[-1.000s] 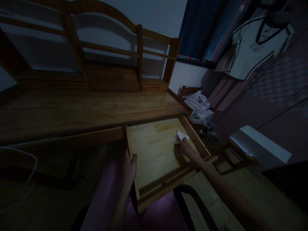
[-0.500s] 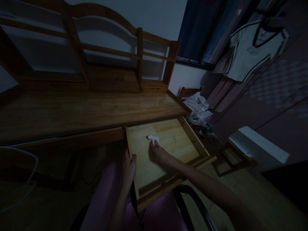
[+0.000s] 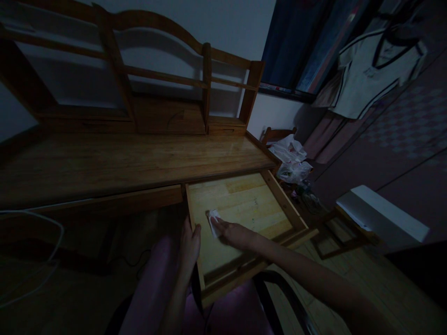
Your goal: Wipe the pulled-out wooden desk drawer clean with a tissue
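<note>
A wooden drawer [image 3: 251, 204] is pulled out from under the desk, over my lap. My right hand [image 3: 228, 231] is closed on a crumpled white tissue [image 3: 213, 223] and presses it to the drawer's bottom, in the left half. A small dark spot shows at the tissue's far left edge. My left hand [image 3: 190, 242] grips the drawer's left side wall, thumb on top and fingers on the outer side. A few small dark marks dot the drawer bottom to the right of the tissue.
The wooden desk top [image 3: 150, 156] with a shelf unit [image 3: 206, 88] stands ahead. Plastic bags [image 3: 289, 156] lie on a chair beyond the right corner. A white box-like object [image 3: 384, 211] rests on a wooden stool at right. A white cable [image 3: 57, 228] hangs at left.
My right hand has moved the tissue left and nearer to me across the drawer bottom. My left hand keeps its hold on the side wall. The view has shifted slightly.
</note>
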`<state>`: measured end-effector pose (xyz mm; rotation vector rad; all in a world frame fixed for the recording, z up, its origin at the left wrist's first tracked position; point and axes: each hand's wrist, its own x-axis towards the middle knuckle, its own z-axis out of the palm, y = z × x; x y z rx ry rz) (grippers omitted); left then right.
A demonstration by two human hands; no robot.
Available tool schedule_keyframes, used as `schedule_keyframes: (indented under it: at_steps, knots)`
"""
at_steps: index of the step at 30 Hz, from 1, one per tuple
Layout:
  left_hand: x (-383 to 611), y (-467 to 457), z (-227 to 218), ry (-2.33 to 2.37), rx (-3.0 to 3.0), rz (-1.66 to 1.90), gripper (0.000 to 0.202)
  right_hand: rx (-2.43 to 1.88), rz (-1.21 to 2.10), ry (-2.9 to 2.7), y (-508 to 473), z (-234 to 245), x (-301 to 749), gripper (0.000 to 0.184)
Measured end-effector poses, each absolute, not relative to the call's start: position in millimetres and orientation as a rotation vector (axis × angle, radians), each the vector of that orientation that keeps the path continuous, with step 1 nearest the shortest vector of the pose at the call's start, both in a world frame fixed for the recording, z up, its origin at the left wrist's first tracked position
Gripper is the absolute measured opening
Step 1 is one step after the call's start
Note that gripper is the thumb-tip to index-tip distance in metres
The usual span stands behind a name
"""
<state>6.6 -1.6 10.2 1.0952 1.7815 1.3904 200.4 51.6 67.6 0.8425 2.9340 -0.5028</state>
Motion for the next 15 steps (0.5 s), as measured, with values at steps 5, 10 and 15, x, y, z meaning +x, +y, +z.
schedule_keyframes:
  at_steps: [5, 10, 15]
  knots:
    - [7.4, -2.9, 12.5, 1.789, 1.063, 1.389, 0.055, 1.014, -0.313, 2.893, 66.3, 64.9, 243.8, 0.084]
    - [7.6, -2.1, 12.4, 1.782, 1.067, 1.407, 0.055, 1.255, -0.279, 2.850, 100.7, 61.5, 302.9, 0.088]
    - [7.3, -1.6, 10.3, 1.760, 1.060, 1.409, 0.055, 1.661, -0.264, 2.578, 121.5, 63.9, 368.6, 0.089]
